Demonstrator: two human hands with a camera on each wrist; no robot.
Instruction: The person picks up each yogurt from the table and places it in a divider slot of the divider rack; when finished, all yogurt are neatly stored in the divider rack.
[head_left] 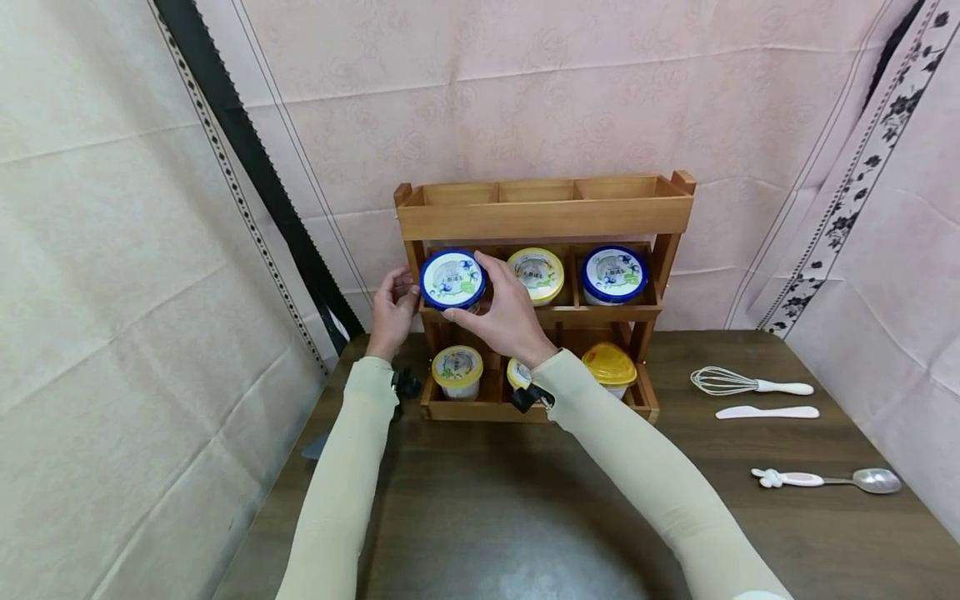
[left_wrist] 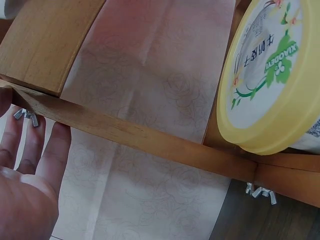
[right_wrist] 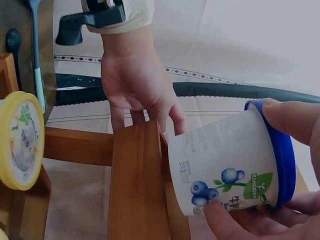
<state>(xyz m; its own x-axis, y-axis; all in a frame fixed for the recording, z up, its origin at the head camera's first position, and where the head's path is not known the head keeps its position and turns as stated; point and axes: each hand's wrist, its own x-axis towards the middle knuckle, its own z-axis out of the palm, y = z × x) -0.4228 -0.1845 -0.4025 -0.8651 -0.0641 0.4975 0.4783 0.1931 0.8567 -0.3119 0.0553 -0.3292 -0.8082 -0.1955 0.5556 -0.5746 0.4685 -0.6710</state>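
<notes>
In the head view my right hand point(head_left: 512, 318) grips a white tub with a blue lid point(head_left: 452, 279) at the left end of the middle tier of a wooden rack point(head_left: 546, 221). Blueberries are printed on the side of this tub point(right_wrist: 225, 165); thumb and fingers hold it around the lid and wall, and it leans in the right wrist view. My left hand point(head_left: 393, 310) holds the rack's left side post point(left_wrist: 125, 131), its fingers behind the wood and the thumb on the near side. A yellow-lidded tub point(head_left: 536, 275) and another blue-lidded tub point(head_left: 615, 274) stand on the same tier.
Below sit a yellow-lidded tub point(head_left: 457, 371), another partly hidden by my right wrist, and a tub with a domed yellow lid point(head_left: 610, 364). A whisk point(head_left: 727, 382), a white knife point(head_left: 768, 412) and a spoon point(head_left: 825, 479) lie on the table's right. Dark utensils point(right_wrist: 36, 55) lie left.
</notes>
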